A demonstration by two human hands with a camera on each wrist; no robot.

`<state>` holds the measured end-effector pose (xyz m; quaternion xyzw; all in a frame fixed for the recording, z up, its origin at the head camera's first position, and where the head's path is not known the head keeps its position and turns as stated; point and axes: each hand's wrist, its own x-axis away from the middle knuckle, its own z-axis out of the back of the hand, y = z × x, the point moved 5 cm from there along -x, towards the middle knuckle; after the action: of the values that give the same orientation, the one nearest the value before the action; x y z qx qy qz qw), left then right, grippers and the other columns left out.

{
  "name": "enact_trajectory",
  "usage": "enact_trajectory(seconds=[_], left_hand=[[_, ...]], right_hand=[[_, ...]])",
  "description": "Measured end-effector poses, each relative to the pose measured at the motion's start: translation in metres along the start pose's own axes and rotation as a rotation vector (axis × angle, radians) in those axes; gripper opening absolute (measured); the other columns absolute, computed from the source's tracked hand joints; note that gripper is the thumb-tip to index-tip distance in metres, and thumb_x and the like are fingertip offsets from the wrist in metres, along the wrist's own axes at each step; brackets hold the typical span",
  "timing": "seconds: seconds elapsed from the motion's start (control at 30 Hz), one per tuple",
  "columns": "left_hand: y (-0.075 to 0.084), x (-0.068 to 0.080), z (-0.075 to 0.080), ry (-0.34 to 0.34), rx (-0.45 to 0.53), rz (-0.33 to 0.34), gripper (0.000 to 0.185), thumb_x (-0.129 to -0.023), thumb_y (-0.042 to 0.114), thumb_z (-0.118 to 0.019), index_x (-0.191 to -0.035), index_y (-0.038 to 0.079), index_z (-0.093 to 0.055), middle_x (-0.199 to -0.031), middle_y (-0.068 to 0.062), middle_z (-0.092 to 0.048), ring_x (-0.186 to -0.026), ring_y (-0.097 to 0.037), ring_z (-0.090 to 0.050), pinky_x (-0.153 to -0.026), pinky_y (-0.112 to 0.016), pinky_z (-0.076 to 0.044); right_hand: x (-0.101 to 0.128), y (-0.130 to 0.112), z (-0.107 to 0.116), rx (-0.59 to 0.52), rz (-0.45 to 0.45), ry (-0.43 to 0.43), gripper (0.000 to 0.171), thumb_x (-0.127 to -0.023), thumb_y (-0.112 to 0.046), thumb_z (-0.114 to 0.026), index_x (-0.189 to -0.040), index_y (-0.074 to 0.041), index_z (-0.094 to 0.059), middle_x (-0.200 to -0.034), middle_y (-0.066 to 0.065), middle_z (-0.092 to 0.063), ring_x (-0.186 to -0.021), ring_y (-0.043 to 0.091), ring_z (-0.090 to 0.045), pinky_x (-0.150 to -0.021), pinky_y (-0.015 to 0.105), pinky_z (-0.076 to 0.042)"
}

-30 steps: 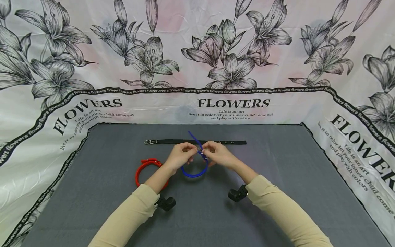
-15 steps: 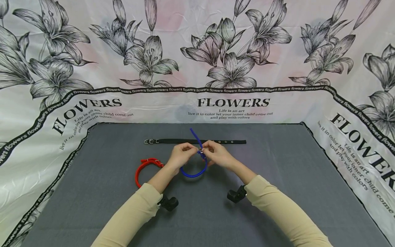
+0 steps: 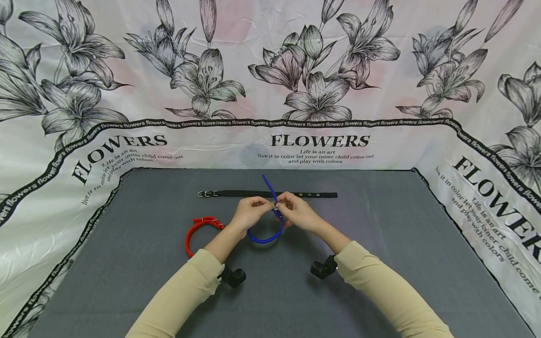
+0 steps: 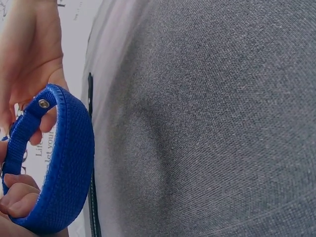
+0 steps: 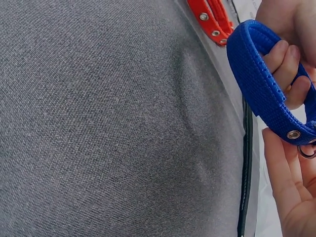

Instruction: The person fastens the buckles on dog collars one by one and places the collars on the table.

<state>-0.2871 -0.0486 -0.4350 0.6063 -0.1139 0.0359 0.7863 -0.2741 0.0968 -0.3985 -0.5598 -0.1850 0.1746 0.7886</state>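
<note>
Both hands hold a blue pet collar (image 3: 264, 241), bent into a loop above the grey table, its loose strap end pointing up and away. My left hand (image 3: 247, 216) pinches it near the buckle, with several fingers inside the loop, as the right wrist view shows. From the other side, my right hand (image 3: 302, 213) pinches the collar close to the buckle. Fingertips partly hide the buckle. A metal eyelet (image 4: 44, 104) shows on the band in the left wrist view, and a metal ring (image 5: 307, 152) hangs by the right fingers in the right wrist view.
A red collar (image 3: 192, 230), fastened in a loop, lies on the grey tabletop (image 3: 270, 300) left of the hands, partly behind the left forearm. Behind the hands a black collar (image 3: 236, 193) lies stretched straight. Floral cloth (image 3: 228, 145) borders the table.
The blue collar's loose end has shifted slightly right and farther up. My left hand and forearm have edged right; the right hand has hardly moved.
</note>
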Motion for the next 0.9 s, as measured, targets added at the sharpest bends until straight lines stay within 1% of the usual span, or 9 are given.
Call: enact_trajectory(seconds=[0.17, 0.27, 0.37, 0.5, 0.6, 0.67, 0.73, 0.9], left_hand=[[0.000, 0.000, 0.001, -0.015, -0.016, 0.020, 0.017, -0.081, 0.033, -0.068, -0.086, 0.017, -0.070, -0.081, 0.004, -0.061, -0.065, -0.013, -0.042, -0.052, -0.024, -0.034], [-0.001, 0.001, 0.001, -0.020, -0.021, 0.038, 0.016, -0.082, 0.033, -0.068, -0.086, 0.018, -0.071, -0.084, 0.004, -0.063, -0.068, -0.013, -0.043, -0.054, -0.025, -0.034], [-0.001, 0.001, 0.001, -0.033, -0.006, 0.059, 0.016, -0.081, 0.032, -0.068, -0.086, 0.017, -0.071, -0.089, 0.004, -0.065, -0.070, -0.013, -0.042, -0.056, -0.026, -0.034], [-0.002, 0.001, 0.001, -0.059, 0.011, 0.079, 0.015, -0.081, 0.030, -0.068, -0.086, 0.016, -0.071, -0.093, 0.004, -0.066, -0.074, -0.013, -0.043, -0.063, -0.030, -0.039], [-0.002, 0.001, 0.000, -0.069, 0.000, 0.081, 0.015, -0.081, 0.031, -0.068, -0.085, 0.017, -0.071, -0.096, 0.004, -0.066, -0.074, -0.014, -0.043, -0.062, -0.030, -0.039], [-0.001, 0.000, 0.001, -0.070, -0.007, 0.082, 0.015, -0.081, 0.032, -0.068, -0.085, 0.018, -0.071, -0.096, 0.004, -0.065, -0.072, -0.013, -0.043, -0.059, -0.028, -0.038], [-0.001, -0.001, 0.001, -0.069, -0.007, 0.084, 0.015, -0.081, 0.031, -0.068, -0.085, 0.018, -0.071, -0.092, 0.005, -0.063, -0.067, -0.013, -0.041, -0.055, -0.026, -0.035], [0.001, -0.001, 0.002, -0.065, 0.019, 0.092, 0.016, -0.082, 0.031, -0.067, -0.087, 0.016, -0.071, -0.075, 0.004, -0.053, -0.054, -0.010, -0.038, -0.053, -0.024, -0.034]], right_hand=[[-0.009, 0.019, 0.001, -0.015, -0.001, -0.002, 0.027, -0.098, -0.015, -0.042, -0.119, 0.002, -0.046, -0.101, 0.021, -0.054, -0.097, 0.046, -0.057, -0.070, 0.051, -0.053], [-0.014, 0.029, 0.001, -0.022, 0.001, -0.001, 0.028, -0.098, -0.018, -0.044, -0.119, -0.001, -0.046, -0.104, 0.020, -0.055, -0.097, 0.045, -0.057, -0.069, 0.049, -0.053], [-0.014, 0.031, 0.000, -0.019, 0.009, -0.006, 0.026, -0.098, -0.020, -0.045, -0.118, -0.004, -0.047, -0.103, 0.018, -0.055, -0.095, 0.042, -0.059, -0.068, 0.047, -0.054], [-0.013, 0.031, -0.001, -0.021, 0.016, -0.015, 0.024, -0.098, -0.021, -0.046, -0.117, -0.006, -0.047, -0.101, 0.016, -0.056, -0.093, 0.040, -0.060, -0.066, 0.043, -0.055], [-0.013, 0.031, 0.000, -0.040, 0.017, -0.025, 0.025, -0.097, -0.021, -0.046, -0.117, -0.005, -0.047, -0.103, 0.020, -0.055, -0.094, 0.042, -0.060, -0.065, 0.043, -0.055], [-0.013, 0.030, 0.000, -0.051, 0.010, -0.028, 0.025, -0.097, -0.021, -0.046, -0.116, -0.005, -0.048, -0.105, 0.022, -0.055, -0.094, 0.044, -0.059, -0.065, 0.043, -0.055], [-0.013, 0.029, 0.001, -0.057, 0.004, -0.034, 0.026, -0.098, -0.021, -0.046, -0.117, -0.004, -0.049, -0.105, 0.024, -0.054, -0.095, 0.045, -0.058, -0.066, 0.046, -0.054], [-0.013, 0.027, 0.002, -0.056, -0.016, -0.041, 0.027, -0.098, -0.022, -0.046, -0.118, -0.004, -0.049, -0.109, 0.029, -0.052, -0.097, 0.045, -0.057, -0.070, 0.051, -0.053]])
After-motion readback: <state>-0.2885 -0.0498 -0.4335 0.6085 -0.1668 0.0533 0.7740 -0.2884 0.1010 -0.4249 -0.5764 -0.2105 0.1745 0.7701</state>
